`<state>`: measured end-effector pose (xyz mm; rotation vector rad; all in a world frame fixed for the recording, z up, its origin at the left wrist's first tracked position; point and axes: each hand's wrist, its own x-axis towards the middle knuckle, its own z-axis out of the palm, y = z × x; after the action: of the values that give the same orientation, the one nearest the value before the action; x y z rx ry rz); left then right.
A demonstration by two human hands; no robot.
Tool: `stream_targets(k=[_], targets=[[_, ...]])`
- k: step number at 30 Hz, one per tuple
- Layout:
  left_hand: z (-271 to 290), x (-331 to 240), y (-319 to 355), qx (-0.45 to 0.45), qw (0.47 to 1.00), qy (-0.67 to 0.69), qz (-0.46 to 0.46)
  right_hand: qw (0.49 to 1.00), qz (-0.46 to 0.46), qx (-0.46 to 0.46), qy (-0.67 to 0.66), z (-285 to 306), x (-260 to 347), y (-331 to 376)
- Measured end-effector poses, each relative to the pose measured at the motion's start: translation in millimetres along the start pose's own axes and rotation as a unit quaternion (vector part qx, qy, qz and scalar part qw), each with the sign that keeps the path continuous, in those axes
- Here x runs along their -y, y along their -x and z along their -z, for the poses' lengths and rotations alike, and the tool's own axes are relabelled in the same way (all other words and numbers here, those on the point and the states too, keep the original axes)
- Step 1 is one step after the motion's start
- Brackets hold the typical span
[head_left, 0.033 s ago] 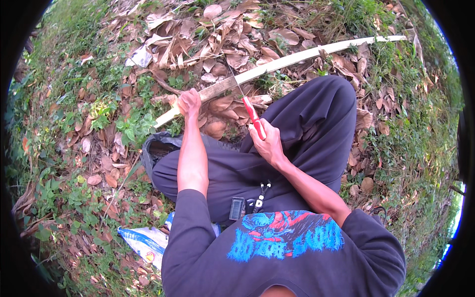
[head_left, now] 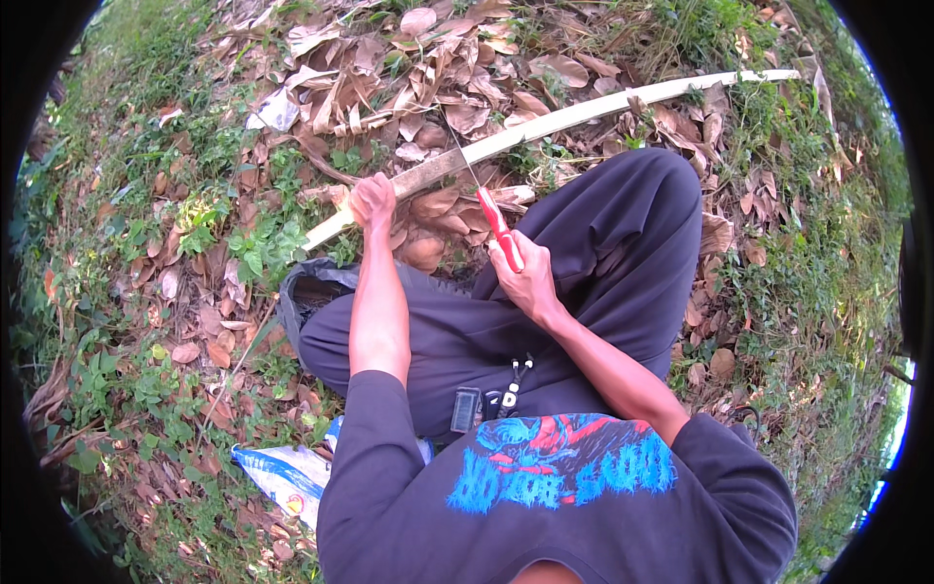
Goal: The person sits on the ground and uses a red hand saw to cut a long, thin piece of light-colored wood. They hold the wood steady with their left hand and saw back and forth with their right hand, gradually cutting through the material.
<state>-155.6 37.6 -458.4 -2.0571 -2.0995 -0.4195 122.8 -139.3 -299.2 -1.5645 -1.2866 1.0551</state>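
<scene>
A long pale strip of wood or bamboo [head_left: 574, 117] runs from left of my legs up to the far right, curved by the lens. Its left part has a browner surface. Near that left end my left hand [head_left: 373, 201] is closed around it. My right hand [head_left: 525, 280] grips the red handle of a hand saw [head_left: 494, 219]. The saw's thin blade, seen nearly edge-on, lies across the strip where the brown surface meets the pale one. Its teeth are too small to make out.
I sit with legs crossed in dark trousers [head_left: 623, 224]. Dry brown leaves [head_left: 457, 58] and green weeds [head_left: 263, 248] cover the ground. A blue and white sack [head_left: 282, 472] lies by my left side. A whitish scrap [head_left: 277, 110] rests among the far leaves.
</scene>
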Motion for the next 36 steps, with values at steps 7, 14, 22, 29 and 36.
stream_targets(k=[7, 14, 22, 29, 36], targets=[[-16.6, 13.0, 6.0, -0.055, 0.998, 0.037, 0.022, 0.993, 0.115, -0.003, -0.015, -36.7, -2.4, -35.1], [-18.2, 12.7, -2.6, 0.055, 0.985, 0.055, 0.154, 0.990, 0.139, -0.014, 0.036, -17.7, -1.9, -19.4], [0.7, 2.5, -10.5, 0.050, 0.986, 0.105, 0.118, 0.988, 0.130, 0.057, -0.054, 14.0, 30.8, 64.0], [6.0, 16.2, 0.1, 0.034, 0.987, 0.128, 0.095, 0.994, 0.100, 0.037, -0.021, 44.5, 43.9, 59.5], [46.9, -31.9, 18.7, -0.022, 0.986, 0.161, -0.020, 0.997, 0.073, -0.009, -0.019, 48.3, 17.9, 47.9]])
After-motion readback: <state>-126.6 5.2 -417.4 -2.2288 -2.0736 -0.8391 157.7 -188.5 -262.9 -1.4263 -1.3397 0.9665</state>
